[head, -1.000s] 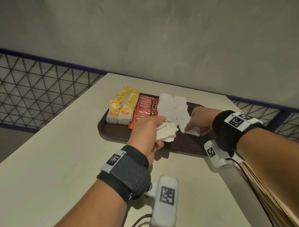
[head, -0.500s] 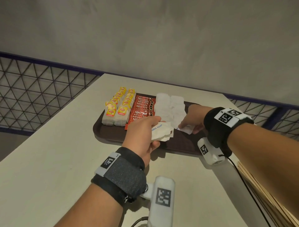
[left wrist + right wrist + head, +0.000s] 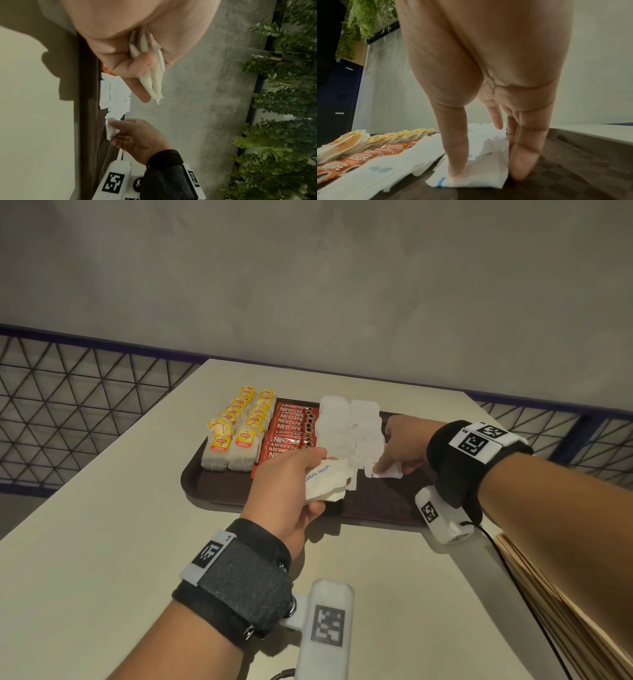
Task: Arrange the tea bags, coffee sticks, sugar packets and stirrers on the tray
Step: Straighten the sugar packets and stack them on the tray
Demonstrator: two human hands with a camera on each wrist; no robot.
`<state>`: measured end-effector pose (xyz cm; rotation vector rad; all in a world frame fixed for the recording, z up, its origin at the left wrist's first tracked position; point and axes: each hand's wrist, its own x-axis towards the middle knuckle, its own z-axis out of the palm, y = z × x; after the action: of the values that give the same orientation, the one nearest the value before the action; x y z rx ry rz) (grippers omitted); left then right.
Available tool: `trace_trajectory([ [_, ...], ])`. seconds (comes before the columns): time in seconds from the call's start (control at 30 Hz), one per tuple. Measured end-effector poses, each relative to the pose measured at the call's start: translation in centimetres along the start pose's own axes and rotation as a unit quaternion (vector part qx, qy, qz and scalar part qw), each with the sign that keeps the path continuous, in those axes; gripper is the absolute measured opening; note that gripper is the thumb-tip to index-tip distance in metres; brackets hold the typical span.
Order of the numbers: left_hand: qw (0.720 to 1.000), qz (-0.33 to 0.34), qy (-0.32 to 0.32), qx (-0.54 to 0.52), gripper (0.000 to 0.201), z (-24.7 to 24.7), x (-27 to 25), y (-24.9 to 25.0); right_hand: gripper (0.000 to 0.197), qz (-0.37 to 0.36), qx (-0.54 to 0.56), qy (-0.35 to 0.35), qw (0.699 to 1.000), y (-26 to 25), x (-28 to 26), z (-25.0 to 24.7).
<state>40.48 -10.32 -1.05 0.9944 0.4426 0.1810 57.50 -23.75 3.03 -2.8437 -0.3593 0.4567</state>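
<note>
A dark brown tray [image 3: 219, 491] on the table holds two rows of yellow-tagged tea bags [image 3: 236, 436], a row of red coffee sticks [image 3: 291, 429] and two rows of white sugar packets [image 3: 349, 426]. My left hand [image 3: 291, 484] hovers over the tray's near edge and grips a small stack of sugar packets [image 3: 150, 75]. My right hand [image 3: 400, 446] is low over the tray. It pinches one sugar packet [image 3: 476, 174] at the near end of the right row, with its thumb [image 3: 453, 148] on top and its fingers [image 3: 525, 155] at the packet's edge.
The pale table [image 3: 85, 542] reaches toward me on the left. A tan layered stack [image 3: 565, 628] lies at its right edge beside my right forearm. The near right part of the tray is bare. A mesh railing [image 3: 68, 405] runs behind, under a grey wall.
The right hand has stayed on the same packet and brought it flat onto the tray. The left hand keeps its stack in the same place.
</note>
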Motion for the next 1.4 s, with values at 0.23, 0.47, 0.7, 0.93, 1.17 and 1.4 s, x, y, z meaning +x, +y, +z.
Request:
trace_trajectory([
  [0.23, 1.000, -0.003, 0.007, 0.001, 0.017, 0.0, 0.0, 0.0, 0.042, 0.006, 0.001, -0.011, 1.000, 0.3, 0.1, 0.0],
  [0.47, 1.000, -0.001, 0.007, 0.002, 0.016, -0.1, 0.1, 0.0, 0.048, 0.004, -0.026, -0.018, 0.999, 0.3, -0.2, 0.1],
  [0.7, 1.000, 0.004, 0.010, -0.023, 0.023, 0.1, 0.0, 0.2, 0.047, -0.014, 0.005, -0.014, 1.000, -0.2, 0.9, 0.6],
  [0.93, 0.998, 0.033, -0.022, -0.049, 0.050, 0.0, 0.4, 0.2, 0.045, -0.011, 0.002, -0.014, 1.000, -0.2, 2.4, 0.6],
  [1.17, 0.997, 0.066, -0.045, 0.003, 0.057, -0.1, 0.3, 0.1, 0.052, -0.019, 0.040, 0.028, 0.999, 0.2, -0.2, -2.2],
  [1.4, 0.992, 0.079, -0.057, 0.080, 0.045, 0.1, 0.0, -0.1, 0.055, -0.096, 0.459, -0.092, 0.878, 1.7, -10.4, -2.0],
])
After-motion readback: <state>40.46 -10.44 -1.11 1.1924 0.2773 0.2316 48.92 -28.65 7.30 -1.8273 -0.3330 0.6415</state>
